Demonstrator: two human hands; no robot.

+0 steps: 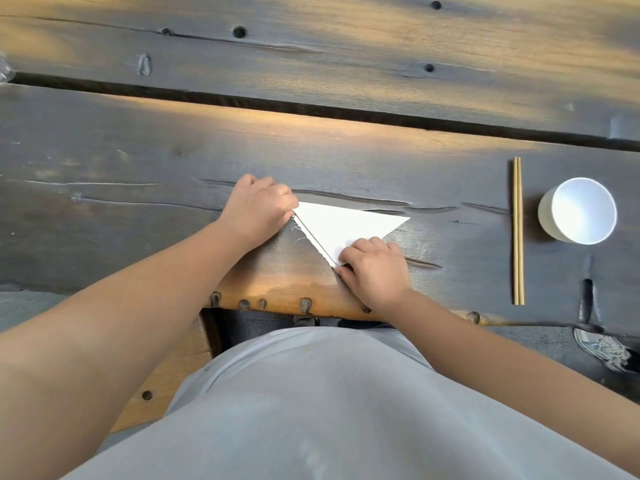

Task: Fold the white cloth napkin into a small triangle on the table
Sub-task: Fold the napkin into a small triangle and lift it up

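The white cloth napkin (341, 226) lies folded as a flat triangle on the dark wooden table (138, 188), one point aimed right and its frayed layered edge running down along the left. My left hand (260, 209) pinches the napkin's upper left corner with curled fingers. My right hand (372, 268) pinches the bottom corner near the table's front edge, thumb and fingers curled over the cloth.
A pair of wooden chopsticks (517, 230) lies lengthwise to the right of the napkin. Beyond them stands a white paper cup (577, 211). A dark gap (311, 110) splits the table planks farther back. A shoe (602, 349) shows on the floor at right.
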